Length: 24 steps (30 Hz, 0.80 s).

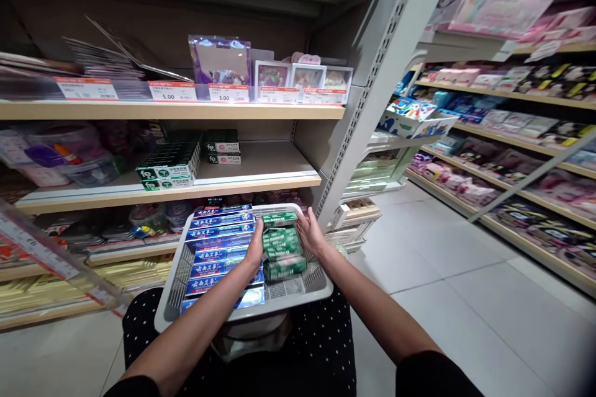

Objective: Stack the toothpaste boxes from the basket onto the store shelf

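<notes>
A light grey plastic basket (167, 298) rests on my lap. Several blue toothpaste boxes (209, 254) lie stacked in rows on its left side. On the right side sit several green toothpaste boxes (283, 245), slightly blurred, one behind another. My left hand (256, 247) presses on the left ends of the green boxes, fingers mostly hidden. From the opposite side, my right hand (311, 232) presses on their right ends, close to the basket's right rim. The green boxes are held between my two hands.
A shelf (261, 180) ahead carries green-and-white boxes (170, 164) and a smaller stack (223, 147). Above it, a shelf with price labels (228, 94) holds packets and small cases. A metal upright (367, 87) stands to the right, beside a tiled aisle floor (433, 242).
</notes>
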### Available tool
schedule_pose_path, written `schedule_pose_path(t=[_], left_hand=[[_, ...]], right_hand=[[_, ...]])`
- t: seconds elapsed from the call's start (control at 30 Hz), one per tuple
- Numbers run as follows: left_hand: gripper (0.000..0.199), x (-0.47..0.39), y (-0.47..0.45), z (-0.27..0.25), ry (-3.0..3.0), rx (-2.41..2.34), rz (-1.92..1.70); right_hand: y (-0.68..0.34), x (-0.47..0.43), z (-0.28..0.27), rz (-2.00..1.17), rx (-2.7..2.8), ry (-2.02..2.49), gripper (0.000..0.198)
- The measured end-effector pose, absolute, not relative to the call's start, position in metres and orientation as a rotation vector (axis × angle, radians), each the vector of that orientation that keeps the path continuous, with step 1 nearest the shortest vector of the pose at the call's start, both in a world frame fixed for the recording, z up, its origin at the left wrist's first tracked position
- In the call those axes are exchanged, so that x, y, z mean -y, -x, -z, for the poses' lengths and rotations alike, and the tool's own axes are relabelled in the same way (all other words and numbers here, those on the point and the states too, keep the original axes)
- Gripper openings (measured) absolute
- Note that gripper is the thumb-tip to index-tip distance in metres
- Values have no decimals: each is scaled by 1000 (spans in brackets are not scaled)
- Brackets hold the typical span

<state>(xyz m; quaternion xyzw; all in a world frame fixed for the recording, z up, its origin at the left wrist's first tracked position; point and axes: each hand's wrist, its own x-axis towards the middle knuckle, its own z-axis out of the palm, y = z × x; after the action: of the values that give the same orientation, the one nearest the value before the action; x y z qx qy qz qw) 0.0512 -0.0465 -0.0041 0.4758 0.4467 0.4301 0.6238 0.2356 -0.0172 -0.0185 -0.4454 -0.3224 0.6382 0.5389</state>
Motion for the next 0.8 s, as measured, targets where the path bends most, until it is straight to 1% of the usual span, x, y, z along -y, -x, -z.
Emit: schedule_pose_path(t=[0.1,0.17,0.27,0.33,0.4,0.47,0.53,0.57,0.63,0.67,0.73,0.8], left_hand=[[73,53,-34,5,-1067,-1103,-904],[68,56,-18,-4,-1166,-1103,-845],[59,54,2,-25,-1407,-1058,-841],[50,49,9,-34,-1597,-1044,-823],[42,39,5,-35,-1787,-1033,-778],[42,23,-8,-29,-1944,-1026,-738],[46,-1,-28,-18,-2064,-1067,-677],[45,-14,-40,-12,-2129,-1103,-608],[31,-40,-63,-1,-2183,-1212,-386],[25,-51,-74,4,-2172,-1229,-343],[25,-68,-90,13,-2154,-1246,-296],[24,-77,-98,20,-2146,-1244,-281]], right_hand=[[-242,18,21,-1409,802,1119,64],[-245,18,20,-1267,950,1239,56],[-246,11,14,-950,1467,1372,43],[-243,2,10,-778,1908,1317,44],[-240,-5,6,-678,2294,1232,47],[-238,-3,3,-586,2544,1221,39],[-239,10,-2,-492,2668,1239,28],[-240,20,-4,-470,2711,1227,25],[-242,44,-9,-530,2806,1148,23],[-243,56,-11,-601,2846,1106,25],[-243,76,-12,-744,2882,1078,30],[-243,91,-12,-777,2857,1147,31]])
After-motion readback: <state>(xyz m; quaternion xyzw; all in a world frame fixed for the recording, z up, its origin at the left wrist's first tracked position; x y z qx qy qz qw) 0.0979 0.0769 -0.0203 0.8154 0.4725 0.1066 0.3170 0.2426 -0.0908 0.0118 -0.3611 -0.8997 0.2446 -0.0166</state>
